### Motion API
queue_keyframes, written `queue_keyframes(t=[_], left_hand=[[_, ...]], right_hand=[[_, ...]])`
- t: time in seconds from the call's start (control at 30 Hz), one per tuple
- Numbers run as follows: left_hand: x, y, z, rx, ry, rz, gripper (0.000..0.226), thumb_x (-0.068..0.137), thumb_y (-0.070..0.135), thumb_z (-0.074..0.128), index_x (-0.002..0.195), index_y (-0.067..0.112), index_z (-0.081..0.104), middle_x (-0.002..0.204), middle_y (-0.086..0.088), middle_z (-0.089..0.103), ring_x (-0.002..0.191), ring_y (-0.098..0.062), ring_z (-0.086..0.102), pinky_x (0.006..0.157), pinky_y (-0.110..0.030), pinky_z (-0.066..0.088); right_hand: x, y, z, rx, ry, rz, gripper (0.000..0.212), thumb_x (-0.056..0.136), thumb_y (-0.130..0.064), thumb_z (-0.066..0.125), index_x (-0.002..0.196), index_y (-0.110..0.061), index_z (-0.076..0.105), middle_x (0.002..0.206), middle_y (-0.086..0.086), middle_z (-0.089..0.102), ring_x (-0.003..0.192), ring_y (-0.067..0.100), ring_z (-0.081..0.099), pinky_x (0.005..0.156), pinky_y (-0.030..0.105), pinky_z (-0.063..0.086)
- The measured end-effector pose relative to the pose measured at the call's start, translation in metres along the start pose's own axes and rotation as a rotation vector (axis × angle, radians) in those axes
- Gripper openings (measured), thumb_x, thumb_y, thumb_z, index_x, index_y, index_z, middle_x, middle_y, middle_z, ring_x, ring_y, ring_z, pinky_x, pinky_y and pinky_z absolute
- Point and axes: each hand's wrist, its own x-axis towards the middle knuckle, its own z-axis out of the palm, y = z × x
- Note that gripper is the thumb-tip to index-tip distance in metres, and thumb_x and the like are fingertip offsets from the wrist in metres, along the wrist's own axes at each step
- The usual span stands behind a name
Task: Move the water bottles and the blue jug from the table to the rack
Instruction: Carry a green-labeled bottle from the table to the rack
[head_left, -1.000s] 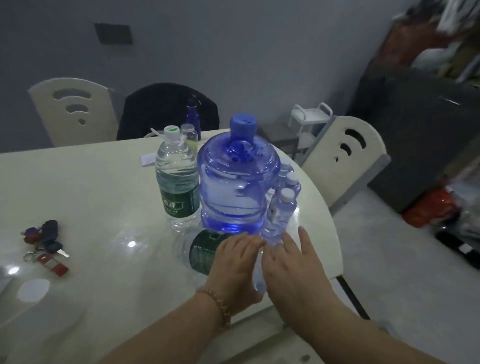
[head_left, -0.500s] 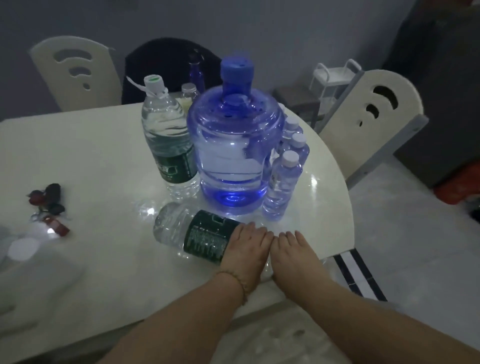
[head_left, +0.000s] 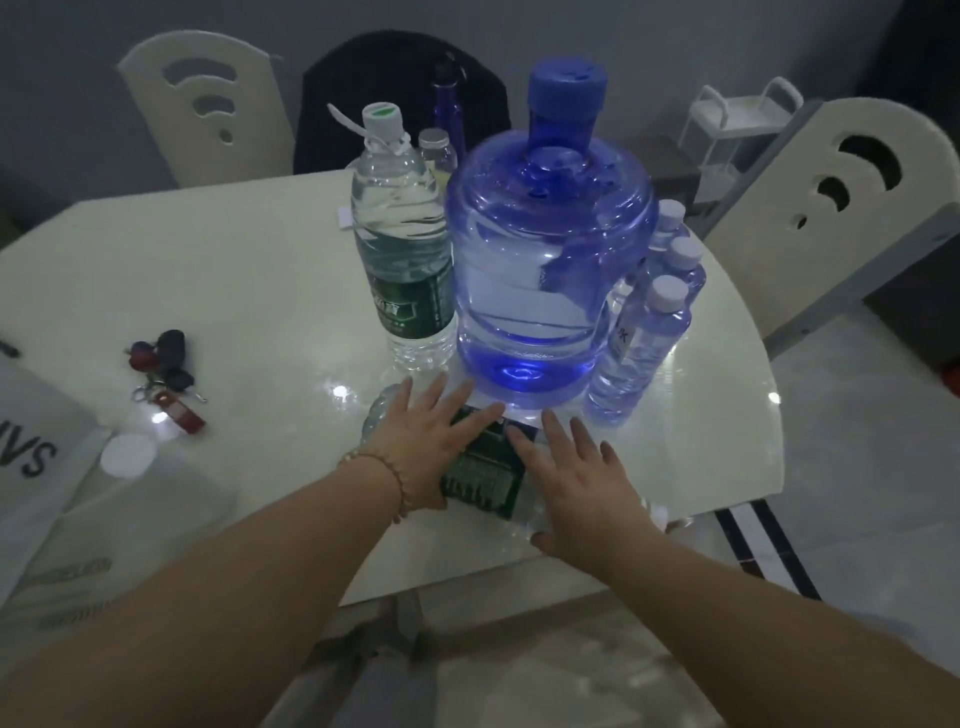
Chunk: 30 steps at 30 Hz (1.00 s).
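A large blue jug (head_left: 548, 270) with a blue cap stands upright near the table's right side. Left of it stands a tall clear bottle (head_left: 402, 244) with a green label. Three small clear bottles (head_left: 641, 348) stand at the jug's right. Another green-labelled bottle (head_left: 485, 467) lies on its side in front of the jug. My left hand (head_left: 434, 441) rests flat on its left part, fingers spread. My right hand (head_left: 582, 478) lies flat over its right part, fingers apart. Neither hand is wrapped around it.
The white table (head_left: 234, 312) holds a bunch of keys (head_left: 163, 379), a white round lid (head_left: 127, 454) and papers at the left edge. Two cream chairs (head_left: 852, 208) and a dark chair stand around it. A small white rack (head_left: 727, 135) stands behind on the right.
Both hands slid left and forward along the lying bottle and spread their fingers. The view has moved closer to the table.
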Motion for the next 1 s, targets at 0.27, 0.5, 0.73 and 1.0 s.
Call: queue_keyframes(t=[0.27,0.5,0.73,1.0], left_hand=[[0.006,-0.010,0.009,0.054,0.123,0.150,0.109,0.058,0.066,0.068,0.140,0.039,0.002,0.131,-0.012,0.040,0.118,-0.036,0.038,0.106,-0.060,0.019],[0.004,-0.010,0.011,0.013,0.097,0.131,0.112,0.059,0.062,0.071,0.139,0.040,-0.004,0.146,-0.015,0.025,0.128,-0.037,0.029,0.106,-0.056,0.022],[-0.010,0.016,-0.001,-0.054,0.132,0.074,0.102,0.058,0.060,0.067,0.138,0.038,0.009,0.129,-0.004,0.046,0.113,-0.027,0.044,0.097,-0.046,0.034],[0.016,0.127,-0.087,-0.001,0.276,0.129,0.098,0.055,0.057,0.067,0.136,0.037,0.015,0.116,-0.002,0.052,0.100,-0.024,0.049,0.087,-0.041,0.040]], right_hand=[[0.007,0.005,0.001,-0.029,0.004,0.052,0.131,0.052,-0.064,0.078,0.141,-0.048,-0.017,0.150,0.008,0.022,0.135,0.036,0.023,0.110,0.058,0.015],[0.006,0.000,-0.003,-0.029,-0.011,0.055,0.127,0.058,-0.051,0.079,0.140,-0.047,-0.019,0.148,0.012,0.025,0.120,0.034,0.039,0.094,0.045,0.042],[-0.009,0.017,-0.019,-0.068,-0.031,-0.048,0.127,0.059,-0.049,0.080,0.140,-0.046,-0.018,0.142,0.010,0.030,0.114,0.032,0.043,0.091,0.044,0.044],[-0.103,0.115,-0.075,-0.112,0.066,-0.029,0.128,0.057,-0.059,0.077,0.139,-0.048,-0.021,0.142,0.009,0.031,0.116,0.031,0.043,0.091,0.043,0.045]])
